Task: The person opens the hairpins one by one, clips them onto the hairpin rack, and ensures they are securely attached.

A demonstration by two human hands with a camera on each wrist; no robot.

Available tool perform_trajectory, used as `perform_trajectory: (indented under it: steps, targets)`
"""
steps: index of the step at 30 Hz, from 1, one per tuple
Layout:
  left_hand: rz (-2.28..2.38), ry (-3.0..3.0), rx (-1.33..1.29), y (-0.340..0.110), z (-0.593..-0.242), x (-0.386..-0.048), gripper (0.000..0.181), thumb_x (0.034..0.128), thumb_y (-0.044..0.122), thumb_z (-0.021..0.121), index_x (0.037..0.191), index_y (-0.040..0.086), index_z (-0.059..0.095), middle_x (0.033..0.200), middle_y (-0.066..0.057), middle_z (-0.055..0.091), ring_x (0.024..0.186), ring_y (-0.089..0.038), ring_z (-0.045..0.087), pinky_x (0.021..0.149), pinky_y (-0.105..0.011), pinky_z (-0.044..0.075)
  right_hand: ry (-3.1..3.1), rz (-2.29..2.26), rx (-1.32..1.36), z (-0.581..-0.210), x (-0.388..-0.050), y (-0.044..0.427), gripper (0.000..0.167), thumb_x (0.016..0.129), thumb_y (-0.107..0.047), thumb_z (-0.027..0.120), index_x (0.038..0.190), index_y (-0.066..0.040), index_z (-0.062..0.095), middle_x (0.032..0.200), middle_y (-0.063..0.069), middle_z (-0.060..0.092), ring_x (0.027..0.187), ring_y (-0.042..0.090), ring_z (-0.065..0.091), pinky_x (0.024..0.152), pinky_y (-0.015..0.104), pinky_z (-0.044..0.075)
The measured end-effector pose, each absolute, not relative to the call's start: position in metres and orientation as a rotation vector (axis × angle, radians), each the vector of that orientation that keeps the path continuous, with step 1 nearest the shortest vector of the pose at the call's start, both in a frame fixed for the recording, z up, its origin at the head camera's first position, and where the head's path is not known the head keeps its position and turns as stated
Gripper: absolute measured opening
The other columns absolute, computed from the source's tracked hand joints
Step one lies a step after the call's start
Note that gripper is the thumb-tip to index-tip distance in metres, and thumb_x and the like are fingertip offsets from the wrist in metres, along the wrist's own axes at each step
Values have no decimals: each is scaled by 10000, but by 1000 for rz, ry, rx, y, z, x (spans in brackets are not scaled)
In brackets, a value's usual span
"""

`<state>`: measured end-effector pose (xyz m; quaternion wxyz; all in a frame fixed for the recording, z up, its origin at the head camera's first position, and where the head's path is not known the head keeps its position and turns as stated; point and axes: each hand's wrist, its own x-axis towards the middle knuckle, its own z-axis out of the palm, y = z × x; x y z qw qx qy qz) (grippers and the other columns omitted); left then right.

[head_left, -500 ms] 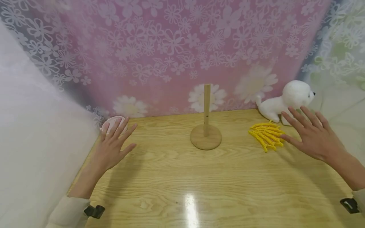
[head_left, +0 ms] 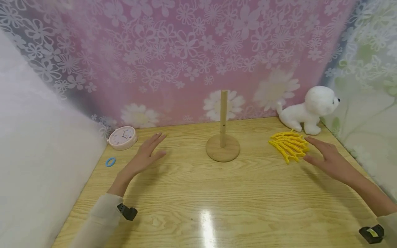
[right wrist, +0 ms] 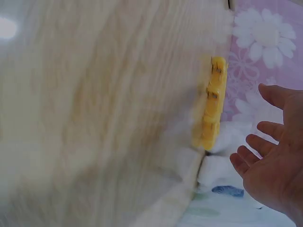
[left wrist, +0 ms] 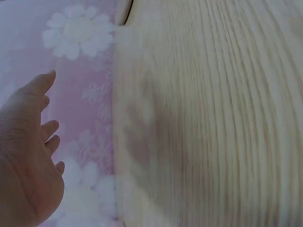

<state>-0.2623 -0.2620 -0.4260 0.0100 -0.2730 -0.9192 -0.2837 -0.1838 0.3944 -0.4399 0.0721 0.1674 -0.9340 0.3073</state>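
Observation:
My left hand (head_left: 145, 155) hovers above the wooden table, fingers extended and thumb apart, holding nothing. Nearest to it are a round pink clock (head_left: 123, 138) and a small blue ring (head_left: 110, 162), both at the table's left side. My right hand (head_left: 330, 161) is held in the air, its fingers loosely extended around nothing. Just left of its fingertips lies a yellow, branching, fan-shaped object (head_left: 289, 146), also seen edge-on as a yellow strip (right wrist: 215, 104) in the right wrist view. Between the hands, a wooden peg on a round base (head_left: 223, 148) stands upright.
A white plush dog (head_left: 310, 109) sits at the back right corner. Pink floral cloth (head_left: 186, 69) hangs along the table's back edge, with pale cloth walls at both sides. Light reflects off the table (head_left: 173, 203) near the front.
The left hand has shifted right, uncovering the clock and bringing the blue ring into view. Both hands have turned from palm-down with spread fingers to a more sideways pose.

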Motion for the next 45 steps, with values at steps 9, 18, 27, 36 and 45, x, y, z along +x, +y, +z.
perform_trajectory:
  steps: [9,18,27,36,45]
  targets:
    - [-1179,-2926,-906,-206,-447,-287,684,1084,379,569,1676,275,242,1743,-43,149,1608,-348,63,1226,-715,126,-2899,1130,251,-446,-179,364,627,1042,-272,672,1534,44,446,1496,313,474,1131,213,573,732,158,508]
    - [-1348,-3009,-881,-153,-472,-307,728,1049,484,599,1667,271,278,1731,-32,209,1614,-253,67,1272,-614,131,-2915,1155,36,-453,-191,338,556,1010,-294,719,1390,82,569,1390,348,543,1007,343,627,614,259,554]
    - [-1210,-3024,-948,-118,-485,-328,871,955,575,697,1663,259,299,1728,-52,229,1612,-289,91,1289,-568,53,-2850,944,105,-460,-199,325,278,920,-102,791,1126,77,740,1144,324,665,804,284,665,567,264,516]
    - [-1106,-3049,-999,-106,-482,-331,908,937,568,724,1668,273,275,1740,-82,176,1617,-290,52,1293,-526,-39,-2857,944,139,-458,-205,313,229,897,-61,793,1097,48,771,1085,286,719,821,323,710,624,327,555]
    - [-1160,-3079,-962,-101,-483,-332,952,903,540,778,1668,292,271,1750,-68,123,1608,-361,-32,1289,-546,-37,-2913,1157,136,-454,-204,307,449,947,-119,761,1342,57,639,1148,262,707,678,191,649,534,290,532]
